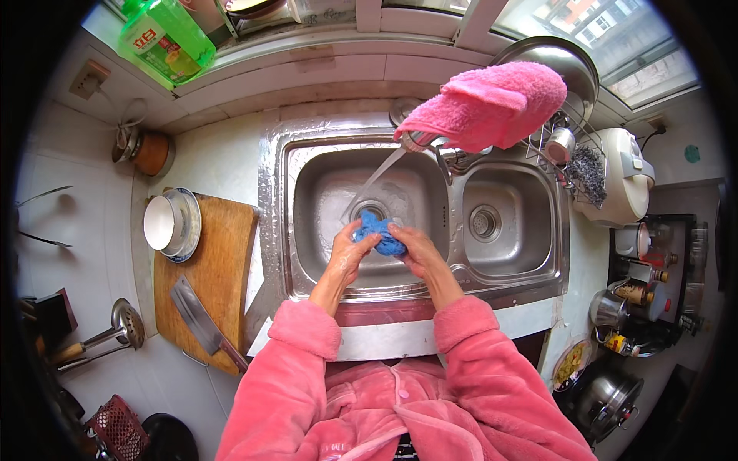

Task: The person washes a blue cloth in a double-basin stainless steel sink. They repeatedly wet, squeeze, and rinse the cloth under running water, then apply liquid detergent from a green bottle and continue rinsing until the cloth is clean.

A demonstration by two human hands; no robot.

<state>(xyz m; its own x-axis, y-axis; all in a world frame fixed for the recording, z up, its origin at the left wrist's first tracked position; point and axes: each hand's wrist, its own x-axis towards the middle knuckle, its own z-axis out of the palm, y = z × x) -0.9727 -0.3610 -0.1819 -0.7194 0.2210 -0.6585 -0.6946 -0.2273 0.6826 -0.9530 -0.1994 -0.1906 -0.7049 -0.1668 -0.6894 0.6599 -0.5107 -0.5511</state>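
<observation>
Between my two hands is a crumpled blue cloth (pixel 387 243), held over the larger basin of a steel double sink (pixel 314 253). My left hand (pixel 350 249) grips its left side, and my right hand (pixel 416 246) pinches the right side. Water (pixel 377 177) streams from the faucet (pixel 416 140) down into the basin, landing near the drain just beyond the cloth. A pink towel (pixel 490 106) is draped over the faucet. The skin of my left hand looks wet.
Left of the sink, a cleaver (pixel 202 317) and stacked bowls (pixel 164 222) rest on a wooden cutting board (pixel 230 253). The smaller basin (pixel 507 242) adjoins on the right. Beyond it stand a wire rack with a steel scourer (pixel 585 173) and a white rice cooker (pixel 620 178).
</observation>
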